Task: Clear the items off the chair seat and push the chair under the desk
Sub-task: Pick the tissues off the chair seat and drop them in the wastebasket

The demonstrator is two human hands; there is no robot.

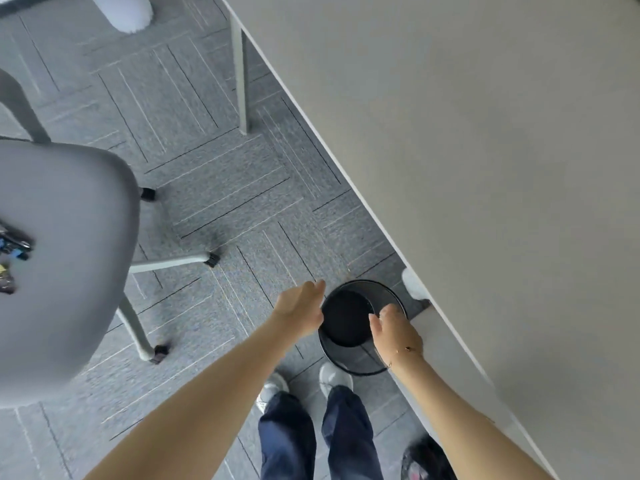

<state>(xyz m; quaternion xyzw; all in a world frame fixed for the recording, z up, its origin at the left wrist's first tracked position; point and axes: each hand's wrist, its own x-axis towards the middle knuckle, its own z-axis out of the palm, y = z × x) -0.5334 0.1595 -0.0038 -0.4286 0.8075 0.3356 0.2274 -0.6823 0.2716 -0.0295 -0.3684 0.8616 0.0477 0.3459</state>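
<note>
A grey chair stands at the left, its seat facing me. Small items, blue, black and yellow, lie at the seat's left edge, partly cut off by the frame. The grey desk fills the right side. On the floor by the desk's edge stands a black mesh waste bin. My left hand is at the bin's left rim, fingers spread. My right hand is over its right rim, fingers apart. Neither hand holds anything that I can see.
Grey carpet tiles cover the floor between chair and desk. A desk leg stands at the top centre. My feet in white shoes are just below the bin. A dark bag lies at the bottom right. A white object sits at the top.
</note>
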